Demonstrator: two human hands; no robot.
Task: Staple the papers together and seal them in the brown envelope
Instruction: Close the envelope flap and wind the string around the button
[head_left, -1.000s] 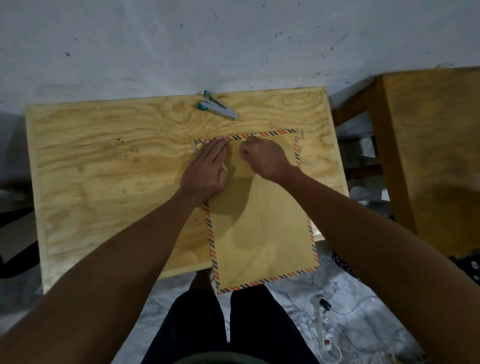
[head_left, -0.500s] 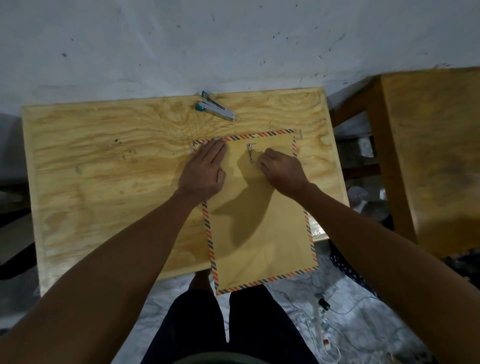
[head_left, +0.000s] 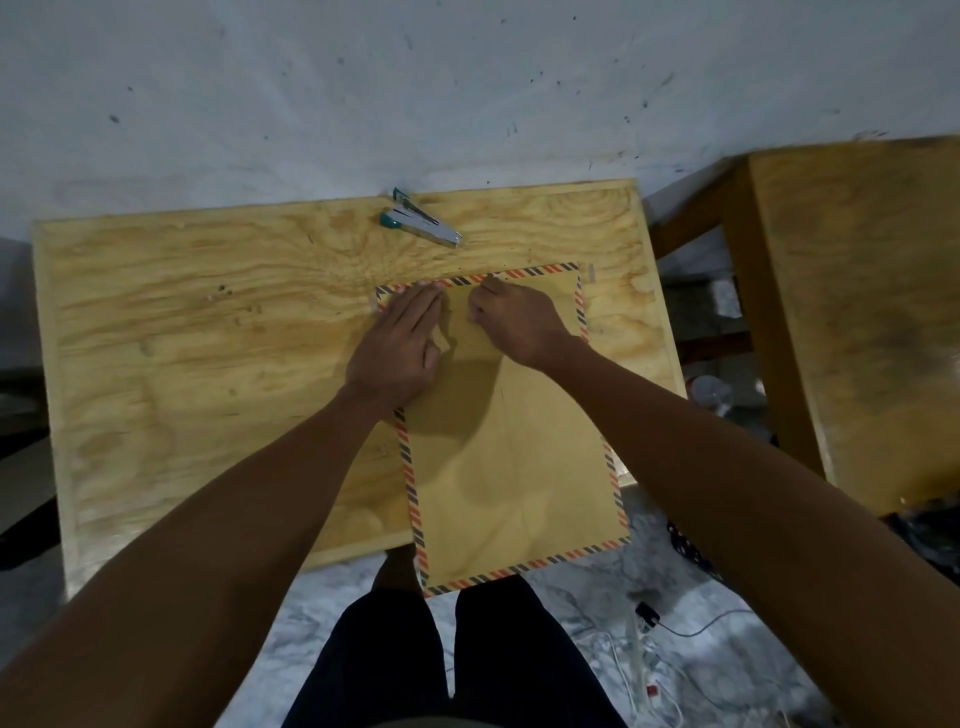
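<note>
The brown envelope with a striped red and dark border lies on the plywood table, its near end hanging over the front edge. My left hand rests flat on its top left corner, fingers straight and together. My right hand is at the top middle of the envelope, fingers curled with the tips down on the flap; the metal clasp under them is hidden. A teal and silver stapler lies at the table's back edge, apart from both hands. No papers are in sight.
A small grey strip lies just off the envelope's top right corner. A second wooden table stands to the right. Cables and a power strip lie on the marble floor beside my legs. A white wall is behind.
My right hand had pulled back, showing the metal clasp; it has now moved forward and left again and covers it. My left hand and the envelope have stayed put.
</note>
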